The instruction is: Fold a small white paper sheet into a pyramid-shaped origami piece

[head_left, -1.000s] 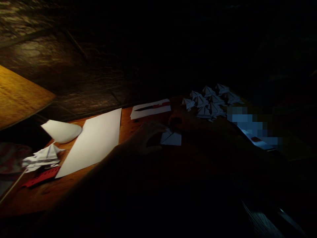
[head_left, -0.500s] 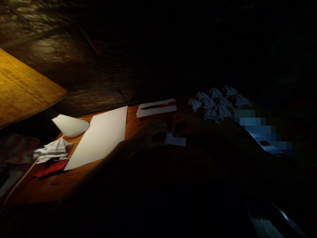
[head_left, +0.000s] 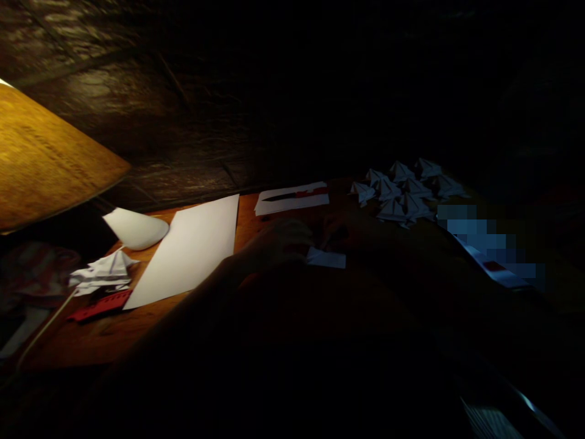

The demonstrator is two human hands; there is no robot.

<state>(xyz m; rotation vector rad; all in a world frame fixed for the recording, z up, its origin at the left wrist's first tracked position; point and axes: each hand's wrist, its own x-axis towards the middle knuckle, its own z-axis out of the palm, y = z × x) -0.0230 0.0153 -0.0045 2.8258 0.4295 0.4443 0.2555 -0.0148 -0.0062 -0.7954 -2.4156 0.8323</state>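
Observation:
In deep shadow near the middle of the table lies a small folded piece of white paper (head_left: 329, 258). At its left end are the bent fingers of my left hand (head_left: 284, 238), closed on the paper. My right hand (head_left: 345, 228), very dark, has its fingertips at the paper's upper edge and looks pinched on it. A crease or raised flap shows at the paper's left end. Just beyond my hands, a knife (head_left: 297, 195) with a red handle rests on a small stack of white paper (head_left: 269, 206).
Several folded paper pieces (head_left: 406, 192) stand at the back right. Leftward lie a large white sheet (head_left: 192, 250), a curled sheet (head_left: 137, 228), a crumpled-looking folded paper (head_left: 105, 271) and a red perforated strip (head_left: 100, 306). A lit bluish item (head_left: 491, 262), partly pixelated, is at right.
The view has shifted slightly, so everything sits a little further right. At the small paper's left end, a raised flap now shows. My fingers have moved only a little.

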